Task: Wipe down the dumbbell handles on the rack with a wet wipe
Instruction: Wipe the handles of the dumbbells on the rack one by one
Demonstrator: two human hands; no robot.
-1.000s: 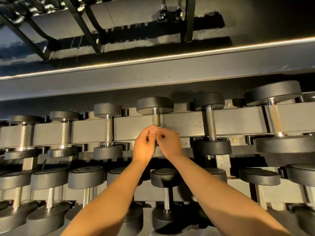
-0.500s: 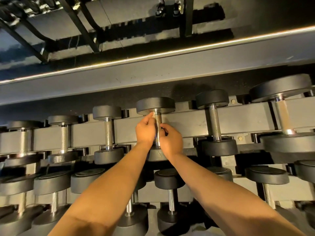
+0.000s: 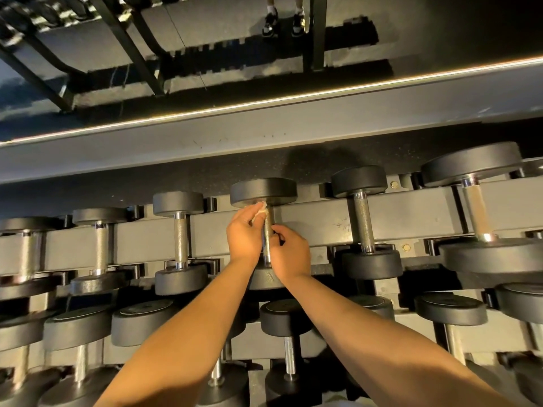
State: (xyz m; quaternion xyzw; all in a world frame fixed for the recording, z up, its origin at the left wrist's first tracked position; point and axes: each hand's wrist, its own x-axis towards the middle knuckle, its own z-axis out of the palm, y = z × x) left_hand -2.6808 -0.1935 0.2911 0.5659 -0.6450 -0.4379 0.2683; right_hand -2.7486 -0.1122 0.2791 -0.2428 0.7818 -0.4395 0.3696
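A dark dumbbell rack (image 3: 320, 227) holds a row of black dumbbells with metal handles. At the centre of the top row is one dumbbell (image 3: 263, 190) whose knurled handle (image 3: 269, 230) runs between my two hands. My left hand (image 3: 245, 235) grips a white wet wipe (image 3: 261, 212) and presses it against the upper left side of that handle, just under the far weight head. My right hand (image 3: 292, 249) curls round the handle's lower right side. Most of the wipe is hidden in my left hand.
Neighbouring dumbbells sit at the left (image 3: 179, 230) and right (image 3: 363, 221) on the top row, a larger one (image 3: 476, 207) further right. A lower row of dumbbells (image 3: 286, 342) lies under my forearms. Behind the rack is a mirror (image 3: 264, 54) showing someone's shoes (image 3: 283, 20).
My hands went from meeting low at the handle to spreading along it. The left hand with the wipe has slid up toward the far weight head; the right stays lower on the handle.
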